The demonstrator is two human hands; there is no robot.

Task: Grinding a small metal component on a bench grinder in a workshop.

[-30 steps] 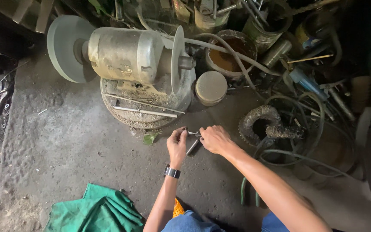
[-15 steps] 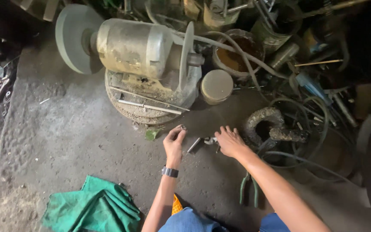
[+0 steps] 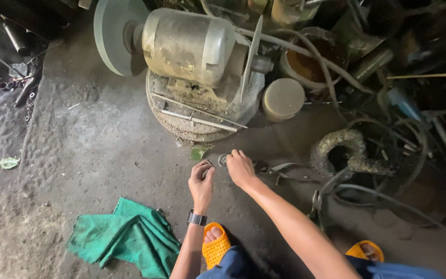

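Below, my hands at work on the workshop floor [image 3: 104, 155].
My left hand [image 3: 201, 182] pinches a small metal part [image 3: 209, 164]; my right hand [image 3: 240, 168] fingers a round metal ring [image 3: 222, 160] just beside it.

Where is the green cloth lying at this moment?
In the head view the green cloth lies crumpled on the concrete floor at lower left, beside the left hand with its wristwatch and near the orange sandal.

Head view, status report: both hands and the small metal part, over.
Left hand pinching a small metal piece. Right hand fingertips on small round metal part on floor. Bench grinder just beyond, green cloth nearby.
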